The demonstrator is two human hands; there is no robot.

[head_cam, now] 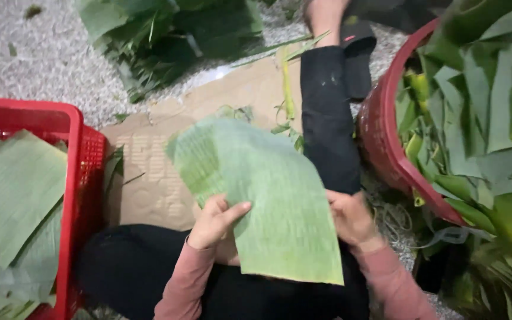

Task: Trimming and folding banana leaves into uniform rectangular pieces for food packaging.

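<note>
Both of our hands are on one big cut banana leaf piece (pixel 262 195) held up over our lap. Our left hand (pixel 214 222) pinches its left edge, thumb lying flat across the pale ribbed face and the other fingers curled behind, so it's closed on the leaf, not clenched hard. Our right hand (pixel 351 218) grips the right edge from behind; we can't really see those fingers, just the back of the hand against the leaf.

Room's tight: our black-trousered leg (pixel 327 118) stretches out right beside it, the round red basket (pixel 386 154) stuffed with leaf pieces crowds the right, and the square red crate (pixel 75 178) with stacked flat leaves sits left. Only open bit is the cardboard sheet (pixel 149 178) on the floor ahead, with a loose pile of leaves (pixel 167 35) beyond.

Leaf's long axis runs from near-right to far-left, far end tipped away from us, ribs crossing it.
</note>
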